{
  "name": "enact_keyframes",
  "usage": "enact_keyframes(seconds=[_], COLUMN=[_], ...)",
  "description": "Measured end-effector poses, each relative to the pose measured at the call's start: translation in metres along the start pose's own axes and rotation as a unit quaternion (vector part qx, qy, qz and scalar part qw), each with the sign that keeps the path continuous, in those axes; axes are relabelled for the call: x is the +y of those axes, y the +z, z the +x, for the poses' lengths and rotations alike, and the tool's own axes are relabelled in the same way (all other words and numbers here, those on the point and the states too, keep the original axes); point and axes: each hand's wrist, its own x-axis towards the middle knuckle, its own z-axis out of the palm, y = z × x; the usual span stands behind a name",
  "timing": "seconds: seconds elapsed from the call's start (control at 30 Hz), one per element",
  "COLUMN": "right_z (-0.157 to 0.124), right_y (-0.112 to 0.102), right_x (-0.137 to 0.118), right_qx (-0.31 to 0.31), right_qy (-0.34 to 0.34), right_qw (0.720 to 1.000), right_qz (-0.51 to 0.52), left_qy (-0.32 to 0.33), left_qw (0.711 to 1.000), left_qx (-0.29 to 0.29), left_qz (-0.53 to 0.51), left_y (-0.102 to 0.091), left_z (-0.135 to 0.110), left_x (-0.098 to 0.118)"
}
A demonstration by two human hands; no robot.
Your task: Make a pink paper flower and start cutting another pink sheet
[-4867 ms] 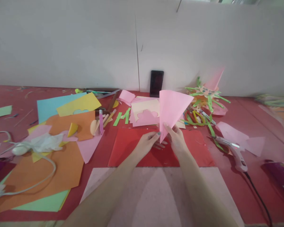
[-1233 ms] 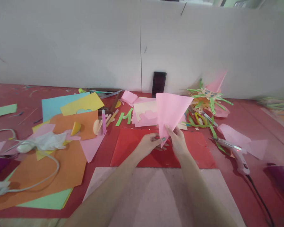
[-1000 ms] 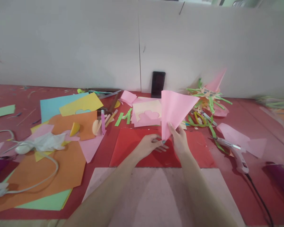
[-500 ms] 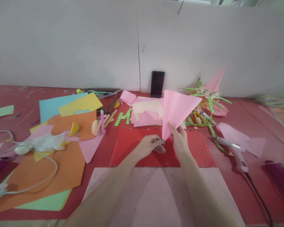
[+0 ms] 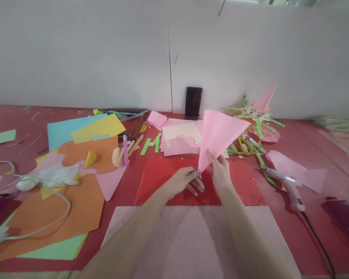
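Observation:
A sheet of pink paper curled into a cone (image 5: 218, 133) stands up over the red board (image 5: 158, 180), wide end up and narrow tip down. My right hand (image 5: 221, 170) grips its lower right side, thumb on the front and the other fingers behind. At the tip, my left hand (image 5: 183, 181) pinches the paper with the thumb against it; its lower fingers hang loosely apart. Part of that grip is hidden. To the right, a pink-hatted paper figure (image 5: 257, 110) with green strip limbs leans near the wall.
A phone (image 5: 193, 103) leans on the wall. A hot glue gun (image 5: 287, 186) with a black cord lies at right, near a purple object (image 5: 344, 217). At left are orange paper (image 5: 61, 213), a white cable (image 5: 66, 205) and a pink pen (image 5: 125, 151). Green strips (image 5: 155, 142) lie behind the board.
The cone has shifted and turned slightly, its wide edge a little further right. The lower fingers of my left hand have spread and dropped a bit. My right hand keeps its hold.

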Motion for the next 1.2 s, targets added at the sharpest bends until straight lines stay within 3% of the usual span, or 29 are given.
enact_keyframes(seconds=[0.13,0.37,0.53,0.87,1.1,1.2], right_z=[0.000,-0.006,-0.010,-0.010,-0.010,-0.009], right_y=[-0.001,0.008,0.013,0.013,0.012,0.012], right_x=[0.000,0.001,0.002,0.000,0.003,0.003], right_qx=[0.003,0.081,0.083,0.089,0.071,0.068], right_qy=[-0.012,-0.046,-0.051,-0.051,-0.048,-0.050], right_qw=[1.000,0.994,0.993,0.992,0.993,0.992], right_qz=[-0.006,-0.056,-0.059,-0.070,-0.084,-0.093], left_qy=[0.024,0.108,0.109,0.113,0.144,0.156], left_qw=[0.999,0.954,0.942,0.965,0.939,0.939], left_qx=[0.034,0.192,0.186,0.162,0.227,0.227], left_qz=[0.025,0.203,0.258,0.174,0.212,0.205], left_y=[0.005,0.016,0.017,0.018,0.012,0.009], left_z=[0.001,0.003,0.004,0.007,0.007,0.008], left_x=[-0.001,-0.013,-0.015,-0.019,-0.016,-0.016])
